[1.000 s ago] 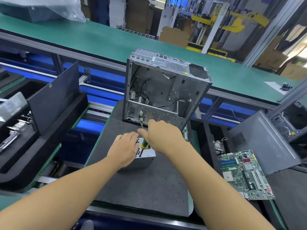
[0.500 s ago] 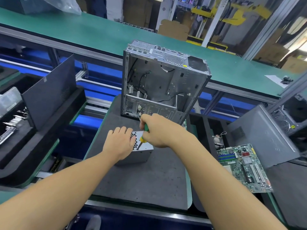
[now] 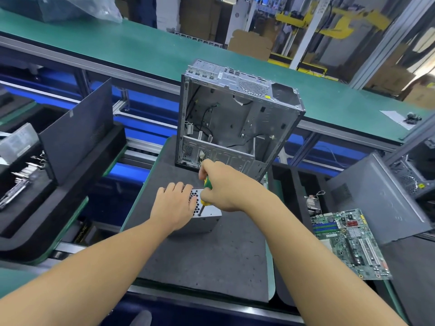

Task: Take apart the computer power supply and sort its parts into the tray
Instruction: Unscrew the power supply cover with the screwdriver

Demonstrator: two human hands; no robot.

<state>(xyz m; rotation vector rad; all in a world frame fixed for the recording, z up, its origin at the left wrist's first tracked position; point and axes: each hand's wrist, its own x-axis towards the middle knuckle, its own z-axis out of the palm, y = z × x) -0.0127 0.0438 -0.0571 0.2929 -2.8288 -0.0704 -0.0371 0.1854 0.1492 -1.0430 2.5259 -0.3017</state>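
Observation:
A small silver power supply with a perforated top lies on the grey foam mat. My left hand rests flat on its left half, fingers spread over the vent holes. My right hand grips a green and yellow screwdriver, whose shaft points down onto the box's top near the front edge. Just behind stands the stripped metal computer case, open toward me, with loose black cables inside.
A black foam tray on the left holds metal parts and an upright dark panel. On the right lie a green motherboard, a heatsink and a grey case panel. A green conveyor runs behind.
My right hand and the screwdriver have shifted slightly, with the tip now set on the power supply's top near the front edge. My left hand stays pressed on the box.

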